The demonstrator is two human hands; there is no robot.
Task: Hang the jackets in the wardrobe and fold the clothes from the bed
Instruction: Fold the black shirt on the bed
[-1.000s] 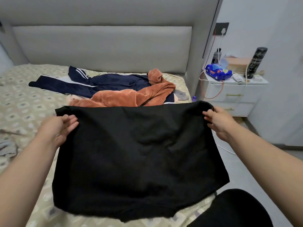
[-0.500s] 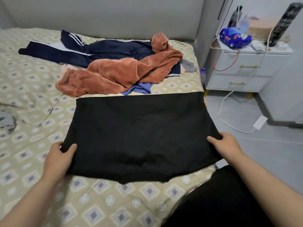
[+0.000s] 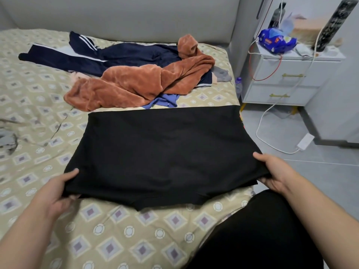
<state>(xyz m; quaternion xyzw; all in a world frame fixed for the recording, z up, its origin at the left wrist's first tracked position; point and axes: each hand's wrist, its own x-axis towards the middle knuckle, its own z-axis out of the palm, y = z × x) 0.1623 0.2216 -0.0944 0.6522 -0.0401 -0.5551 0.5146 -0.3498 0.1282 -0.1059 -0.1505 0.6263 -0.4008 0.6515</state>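
A black garment point(image 3: 165, 152) lies spread flat on the patterned bed point(image 3: 38, 98), folded into a wide rectangle. My left hand point(image 3: 58, 189) grips its near left corner, thumb on top. At the near right corner my right hand point(image 3: 275, 171) holds the cloth the same way, over the bed's edge. Behind the black garment is a heap: a rust-brown fleece jacket point(image 3: 139, 82), navy track trousers with white stripes point(image 3: 93, 55) and a small blue piece point(image 3: 165, 100) under the fleece.
A white nightstand point(image 3: 287, 80) with two drawers stands right of the bed, carrying a blue packet point(image 3: 275, 39), bottles and cables. A white cable and plug point(image 3: 305, 142) trail on the grey floor. A grey cloth point(image 3: 7, 140) lies at the bed's left edge.
A second ago both hands held the black garment up by its top corners. They then laid it on the bed and now grip its near corners; my view tipped down.
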